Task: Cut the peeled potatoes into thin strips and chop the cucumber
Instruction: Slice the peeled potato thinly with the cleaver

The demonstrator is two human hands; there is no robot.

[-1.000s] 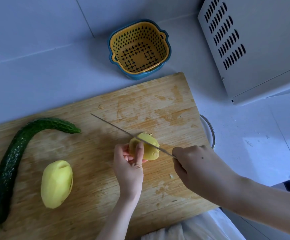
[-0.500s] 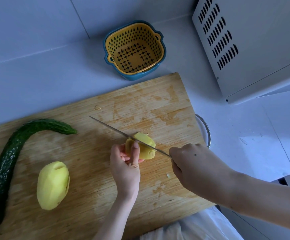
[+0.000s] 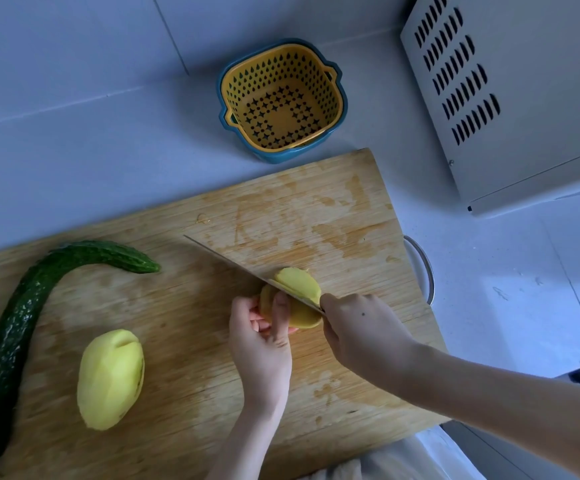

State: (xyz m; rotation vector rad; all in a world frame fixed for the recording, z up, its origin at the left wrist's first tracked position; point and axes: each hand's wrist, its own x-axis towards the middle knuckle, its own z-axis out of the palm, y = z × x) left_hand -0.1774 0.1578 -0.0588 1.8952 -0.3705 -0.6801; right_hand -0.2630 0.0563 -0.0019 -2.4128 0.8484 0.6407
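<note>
On the wooden cutting board (image 3: pixel 184 216) my left hand (image 3: pixel 260 336) pinches a peeled yellow potato (image 3: pixel 299 289) near the board's middle. My right hand (image 3: pixel 361 332) grips the handle of a knife (image 3: pixel 233 263), whose blade lies edge-down across that potato with its tip pointing up-left. A slice leans off the potato on the blade's far side. A second, whole peeled potato (image 3: pixel 110 379) lies to the left. A long curved dark green cucumber (image 3: pixel 21 323) lies along the board's left end.
A yellow perforated basket set in a blue bowl (image 3: pixel 281 102) stands on the counter behind the board. A white vented appliance (image 3: pixel 510 98) fills the upper right. A metal ring handle (image 3: pixel 423 268) sticks out at the board's right edge.
The knife has stayed across the potato and a slice now leans away on its far side. Both hands keep their grips; the camera shifted slightly.
</note>
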